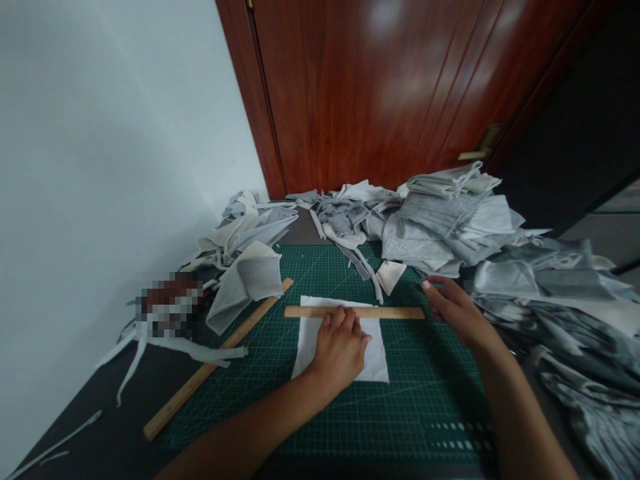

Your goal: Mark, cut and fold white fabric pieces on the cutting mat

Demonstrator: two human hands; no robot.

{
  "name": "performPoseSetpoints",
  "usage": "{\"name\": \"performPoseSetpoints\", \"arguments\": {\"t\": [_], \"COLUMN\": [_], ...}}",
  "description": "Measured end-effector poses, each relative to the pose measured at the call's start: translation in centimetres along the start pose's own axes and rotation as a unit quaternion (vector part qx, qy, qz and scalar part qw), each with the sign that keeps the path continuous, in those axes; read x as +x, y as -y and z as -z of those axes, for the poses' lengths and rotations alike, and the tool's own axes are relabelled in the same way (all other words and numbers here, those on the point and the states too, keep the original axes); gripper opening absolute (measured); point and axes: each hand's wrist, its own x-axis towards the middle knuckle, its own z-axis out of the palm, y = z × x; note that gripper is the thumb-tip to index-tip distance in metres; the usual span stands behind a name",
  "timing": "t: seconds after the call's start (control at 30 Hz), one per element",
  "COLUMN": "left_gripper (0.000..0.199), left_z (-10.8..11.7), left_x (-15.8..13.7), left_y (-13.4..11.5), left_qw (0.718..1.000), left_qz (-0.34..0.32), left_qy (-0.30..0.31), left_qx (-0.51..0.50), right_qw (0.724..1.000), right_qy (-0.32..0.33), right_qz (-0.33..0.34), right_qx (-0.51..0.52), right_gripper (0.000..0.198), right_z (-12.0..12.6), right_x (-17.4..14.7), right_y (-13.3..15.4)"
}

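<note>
My left hand (340, 350) lies over a piece of white cloth (373, 363), its fingertips pressing on a wooden ruler (400, 313) that crosses the cloth near its far edge. The cloth is roughly square and rests flat on a green cutting mat (330, 427) with a grid. To the right, just past the ruler's end, my right hand (447, 307) is raised with thumb and fingers drawn together. Whatever it pinches is too small and dark to make out.
A second wooden ruler (185, 397) slants across the mat's left side. Grey and white fabric (250, 273) is heaped at the left, with loose strips (195, 350). Larger fabric piles (450, 220) stand at the back right. Behind is a brown door (360, 100); a white wall (100, 167) borders the left.
</note>
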Motion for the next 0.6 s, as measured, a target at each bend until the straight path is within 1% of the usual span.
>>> {"name": "performPoseSetpoints", "arguments": {"t": [0.03,0.1,0.27,0.37,0.47,0.57,0.6], "left_gripper": [0.043,0.044,0.045,0.045,0.047,0.048,0.048], "left_z": [-0.1,-0.3,-0.3,-0.3,-0.3,-0.3,-0.3], "left_x": [0.0,-0.1,-0.1,-0.1,0.0,0.0,0.0], "left_y": [0.0,0.0,0.0,0.0,-0.1,-0.1,-0.1], "left_qw": [1.0,1.0,1.0,1.0,1.0,1.0,1.0], "left_qz": [-0.001,-0.002,0.003,0.002,0.002,0.005,0.005], "left_qy": [-0.003,-0.005,-0.008,-0.02,-0.022,-0.017,-0.017], "left_qx": [0.0,0.0,0.004,0.011,0.015,0.015,0.014], "right_qw": [0.999,0.996,0.979,0.973,0.965,0.956,0.956], "right_qy": [0.012,0.014,-0.025,-0.026,-0.022,-0.027,-0.016], "right_qz": [-0.003,-0.004,-0.01,0.009,0.032,0.054,0.059], "right_qx": [0.031,0.084,0.203,0.23,0.258,0.287,0.288], "right_gripper": [0.057,0.057,0.063,0.061,0.055,0.05,0.046], "right_z": [-0.1,-0.2,-0.2,-0.7,-1.7,-2.8,-3.0], "right_x": [-0.1,-0.1,0.3,0.7,0.9,0.5,0.2], "right_y": [0.1,0.1,-0.2,-0.7,-0.9,-0.7,-0.5]}}
